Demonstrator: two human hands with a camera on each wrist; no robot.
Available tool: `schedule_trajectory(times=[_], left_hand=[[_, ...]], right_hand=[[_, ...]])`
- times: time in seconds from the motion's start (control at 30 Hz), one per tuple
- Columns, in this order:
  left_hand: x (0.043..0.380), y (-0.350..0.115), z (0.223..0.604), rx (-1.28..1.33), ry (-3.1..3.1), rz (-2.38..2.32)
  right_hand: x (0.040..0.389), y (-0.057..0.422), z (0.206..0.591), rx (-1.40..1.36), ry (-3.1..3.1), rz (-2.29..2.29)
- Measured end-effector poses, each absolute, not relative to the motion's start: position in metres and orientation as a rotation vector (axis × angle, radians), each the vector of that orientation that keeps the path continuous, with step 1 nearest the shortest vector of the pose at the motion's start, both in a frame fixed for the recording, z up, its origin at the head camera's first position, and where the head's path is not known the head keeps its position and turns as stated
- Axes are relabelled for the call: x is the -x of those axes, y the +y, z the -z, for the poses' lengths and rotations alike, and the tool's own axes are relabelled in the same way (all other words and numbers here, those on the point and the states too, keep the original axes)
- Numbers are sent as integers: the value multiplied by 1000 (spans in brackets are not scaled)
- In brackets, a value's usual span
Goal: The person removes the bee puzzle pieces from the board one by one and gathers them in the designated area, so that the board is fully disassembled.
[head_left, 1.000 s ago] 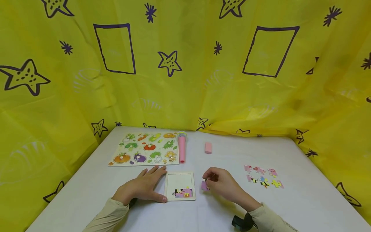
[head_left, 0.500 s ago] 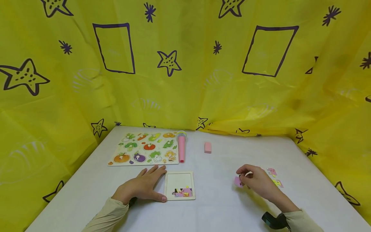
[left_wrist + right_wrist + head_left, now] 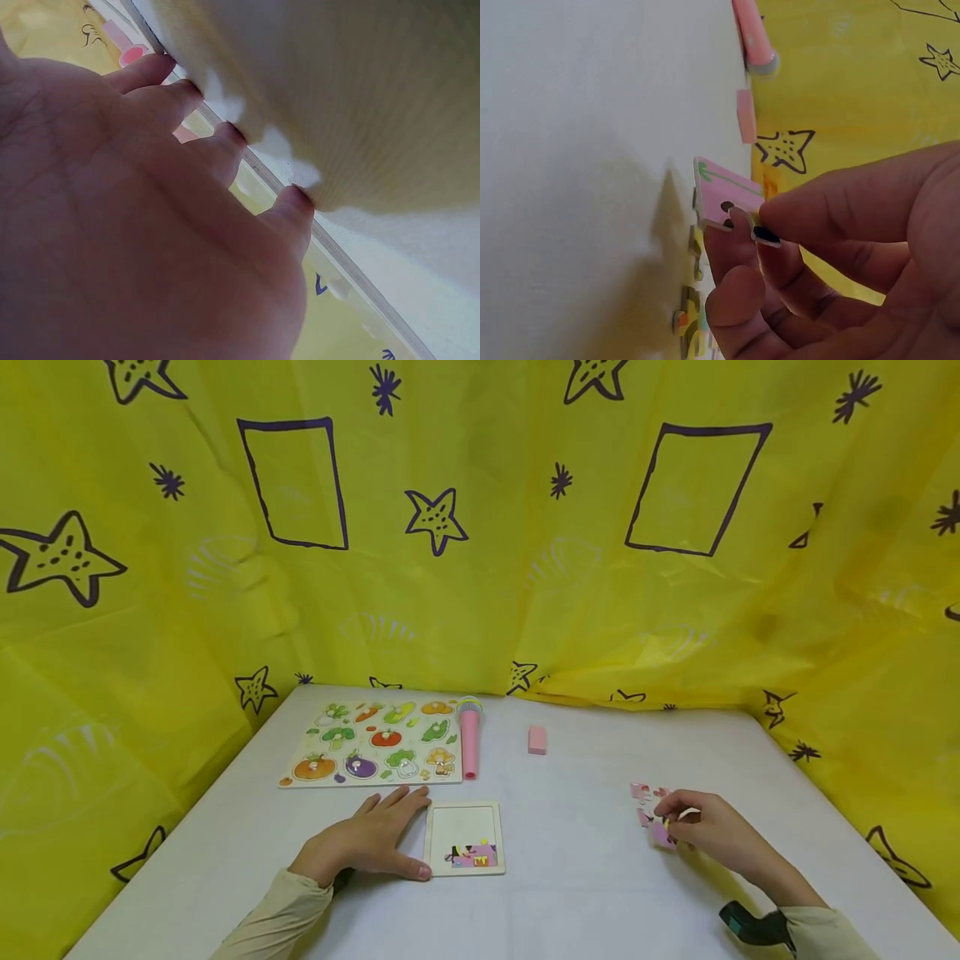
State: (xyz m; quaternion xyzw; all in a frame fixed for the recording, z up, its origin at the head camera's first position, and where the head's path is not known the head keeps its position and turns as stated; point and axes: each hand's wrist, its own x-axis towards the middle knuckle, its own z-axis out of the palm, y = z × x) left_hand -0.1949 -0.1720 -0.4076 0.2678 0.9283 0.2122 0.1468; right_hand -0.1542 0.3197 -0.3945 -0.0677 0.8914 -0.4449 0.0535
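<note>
My right hand [image 3: 716,831] pinches a pink jigsaw piece [image 3: 662,835] between thumb and fingers, above the loose pieces [image 3: 640,791] on the right. The right wrist view shows the piece [image 3: 731,187] with a green line and dark spots, held tilted off the table. Part of the loose group is hidden behind that hand. A small pale puzzle tray [image 3: 463,820] lies left of centre, with joined pieces [image 3: 474,857] in its lower right corner. With fingers spread, my left hand [image 3: 367,842] rests along the tray's left side, thumb at the lower corner.
A vegetable puzzle board [image 3: 378,743] lies at the back left, with a pink microphone [image 3: 470,739] along its right side. A pink block [image 3: 537,740] sits behind the tray to the right. A yellow patterned cloth [image 3: 480,610] hangs around the table.
My right hand has carried the pink jigsaw piece rightward from beside the tray to the loose pieces. The left hand stays at the tray.
</note>
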Motion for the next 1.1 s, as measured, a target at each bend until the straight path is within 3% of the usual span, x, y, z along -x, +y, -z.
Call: schedule_trajectory(times=[0.33,1.1], left_hand=[[196,-173,410,-758,2671,-615],[196,-172,411,-756,2680,-607]], right_hand=[[158,322,403,440,2795,1187],[160,320,411,562,2958,983]])
